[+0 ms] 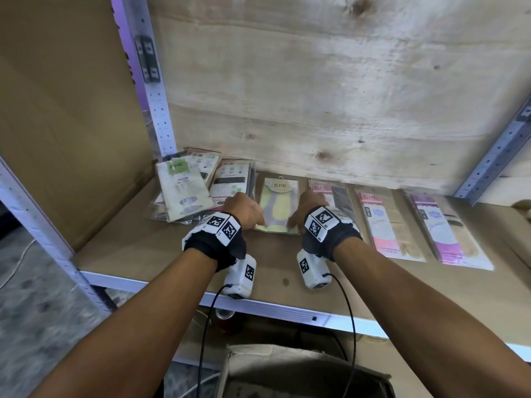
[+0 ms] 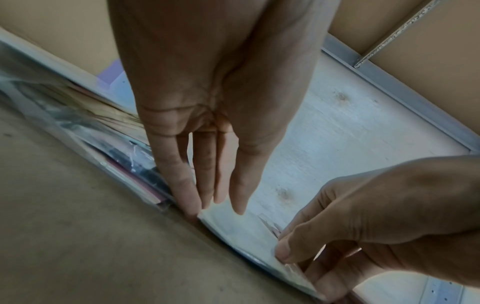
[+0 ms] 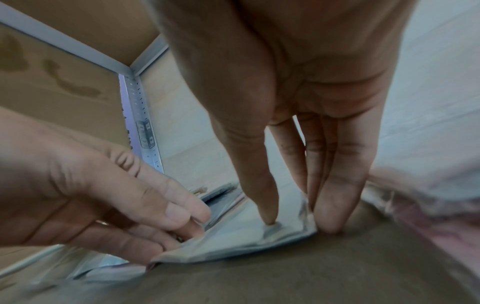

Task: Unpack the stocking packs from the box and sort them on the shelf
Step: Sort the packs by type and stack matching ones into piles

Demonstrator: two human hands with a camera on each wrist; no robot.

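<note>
A yellow-green stocking pack (image 1: 277,205) lies flat on the brown shelf board (image 1: 161,248), in the middle of the row. My left hand (image 1: 260,222) pinches its near left corner, thumb on top (image 2: 241,197) and the other fingers along the side edge. My right hand (image 1: 291,224) pinches the near right corner; in the right wrist view its thumb (image 3: 262,197) presses the wrapper while the fingers (image 3: 335,205) stand against the edge. The wrapper (image 3: 233,242) buckles slightly between the two hands. An open cardboard box (image 1: 301,372) sits below the shelf.
A loose pile of mixed packs (image 1: 186,191) lies at the back left. To the right are a black-and-pink pack (image 1: 340,196), a pink pack (image 1: 385,225) and a purple pack (image 1: 448,231). Plywood (image 1: 330,96) backs the shelf. A metal post (image 1: 155,96) and cardboard panel (image 1: 71,124) stand at the left.
</note>
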